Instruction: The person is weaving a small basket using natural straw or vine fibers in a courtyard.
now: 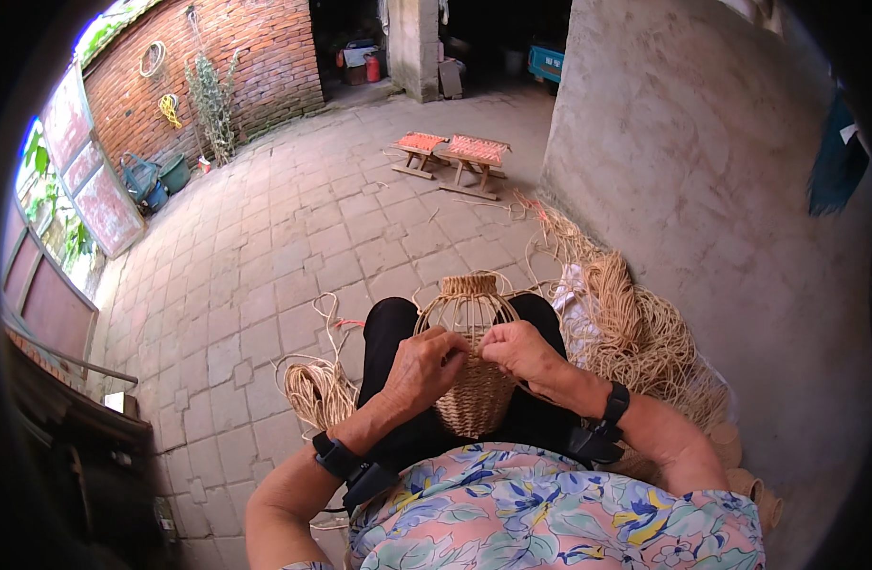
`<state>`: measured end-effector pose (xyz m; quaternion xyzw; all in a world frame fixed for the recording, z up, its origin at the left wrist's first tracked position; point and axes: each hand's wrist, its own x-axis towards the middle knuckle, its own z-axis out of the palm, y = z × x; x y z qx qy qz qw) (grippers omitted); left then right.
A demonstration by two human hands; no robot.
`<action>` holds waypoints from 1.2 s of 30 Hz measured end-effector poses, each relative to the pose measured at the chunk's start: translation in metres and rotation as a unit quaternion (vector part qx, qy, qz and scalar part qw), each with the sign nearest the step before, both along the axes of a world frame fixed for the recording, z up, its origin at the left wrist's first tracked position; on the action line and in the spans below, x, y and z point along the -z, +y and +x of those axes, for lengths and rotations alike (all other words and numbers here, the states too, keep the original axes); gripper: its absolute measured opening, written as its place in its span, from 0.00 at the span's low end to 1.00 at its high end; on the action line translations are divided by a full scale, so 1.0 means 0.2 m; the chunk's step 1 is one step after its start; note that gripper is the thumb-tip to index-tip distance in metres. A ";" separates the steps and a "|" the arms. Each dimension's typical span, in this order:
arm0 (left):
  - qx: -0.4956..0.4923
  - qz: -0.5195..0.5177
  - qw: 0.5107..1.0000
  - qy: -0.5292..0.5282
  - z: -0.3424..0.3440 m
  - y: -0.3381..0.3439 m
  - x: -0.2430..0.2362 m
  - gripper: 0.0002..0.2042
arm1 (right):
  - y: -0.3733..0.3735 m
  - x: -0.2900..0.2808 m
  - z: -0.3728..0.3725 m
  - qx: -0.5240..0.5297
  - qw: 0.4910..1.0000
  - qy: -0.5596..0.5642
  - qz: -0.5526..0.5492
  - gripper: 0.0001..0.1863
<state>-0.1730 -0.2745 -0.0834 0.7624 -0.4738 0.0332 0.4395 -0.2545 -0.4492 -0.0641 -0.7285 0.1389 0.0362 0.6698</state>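
A tan vase-shaped wicker basket (476,404) rests between my black-trousered thighs. Its lower body is tightly woven, while bare ribs curve up to a wrapped collar at the top. My left hand (424,366) lies against the basket's left side, with curled fingers closed at the upper line of the weave. Across from it, my right hand (529,353) pinches with thumb and forefinger at the same level, apparently on a thin strand of cord. The fingertips of both hands nearly meet over the ribs, and the exact grip is partly hidden.
A large heap of tan cord (635,323) lies along the wall to my right. Another coil of cord (319,391) sits by my left leg. Ahead stand two low stools (476,150) with orange-red woven seats. Small woven pieces (740,480) lie near my right elbow.
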 end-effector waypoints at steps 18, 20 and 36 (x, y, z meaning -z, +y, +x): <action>-0.010 0.016 0.995 -0.097 -0.03 -0.03 0.01 0.04 | 0.00 0.05 -0.02 0.011 0.997 -0.005 0.078 0.04; -0.019 0.007 0.995 -0.094 -0.04 -0.03 0.02 0.04 | 0.01 0.06 -0.01 0.008 0.998 -0.010 0.068 0.03; 0.055 0.154 0.980 -0.111 0.06 -0.06 -0.16 0.05 | -0.05 0.07 -0.12 -0.016 0.925 -0.246 -0.290 0.07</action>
